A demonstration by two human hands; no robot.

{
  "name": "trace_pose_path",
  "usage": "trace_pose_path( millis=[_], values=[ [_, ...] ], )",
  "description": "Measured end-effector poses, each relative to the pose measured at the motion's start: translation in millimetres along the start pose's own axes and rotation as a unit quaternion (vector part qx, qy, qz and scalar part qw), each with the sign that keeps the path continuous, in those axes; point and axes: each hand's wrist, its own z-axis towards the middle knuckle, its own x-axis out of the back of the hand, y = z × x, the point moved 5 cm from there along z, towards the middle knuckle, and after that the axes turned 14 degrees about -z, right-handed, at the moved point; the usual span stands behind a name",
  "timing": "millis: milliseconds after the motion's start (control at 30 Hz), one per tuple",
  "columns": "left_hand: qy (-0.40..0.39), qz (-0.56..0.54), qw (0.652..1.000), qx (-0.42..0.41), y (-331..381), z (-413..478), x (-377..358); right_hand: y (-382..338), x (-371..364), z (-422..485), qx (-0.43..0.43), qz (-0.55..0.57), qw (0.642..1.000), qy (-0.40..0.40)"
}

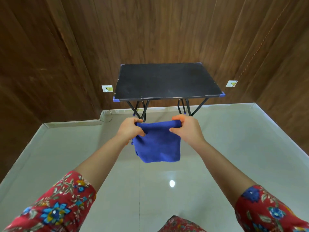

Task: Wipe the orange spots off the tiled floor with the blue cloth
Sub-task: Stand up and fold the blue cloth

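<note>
The blue cloth point(158, 144) hangs folded in the air in front of me, above the pale tiled floor point(66, 156). My left hand point(130, 128) pinches its upper left corner. My right hand point(187, 128) pinches its upper right corner, so the top edge is stretched between both hands. A small orange mark point(127, 142) peeks out beside my left wrist, at the cloth's left edge. The cloth and my arms hide the floor directly beneath them.
A small black folding table point(167, 81) with blue corner caps stands against the wood-panelled wall point(50, 56) just beyond my hands. Two white wall sockets point(107, 88) flank it. A thin cable point(108, 117) runs along the skirting at the left. A light reflection point(172, 183) glints on the floor.
</note>
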Motion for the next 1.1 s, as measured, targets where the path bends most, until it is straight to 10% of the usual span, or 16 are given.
trace_pose_path(
  millis=[167, 367, 500, 633, 933, 1100],
  values=[
    [-0.009, 0.272, 0.96, -0.071, 26.3, 21.5, 3.9, 3.8, 14.0, 29.1, 0.072, -0.091, 0.993, -0.021],
    [-0.092, 0.006, 0.991, -0.098, 63.2, 45.9, 22.5, 20.4, 28.9, 80.6, 0.051, 0.181, 0.962, -0.197],
    [-0.115, -0.3, 0.947, -0.024, 63.9, 75.4, 7.8, 36.7, 5.6, 100.2, -0.089, 0.508, 0.815, -0.264],
    [-0.132, -0.377, 0.894, 0.202, -8.8, 90.2, -48.6, 77.5, -58.6, 75.1, -0.231, 0.503, 0.722, -0.415],
    [-0.11, -0.167, 0.944, 0.263, -59.4, 133.8, -74.3, 124.5, -80.9, 122.8, -0.209, 0.373, 0.812, -0.398],
    [-0.045, -0.294, 0.954, 0.035, -12.8, 177.3, -67.1, 117.1, -50.6, 185.3, -0.098, 0.346, 0.89, -0.282]
  ],
)
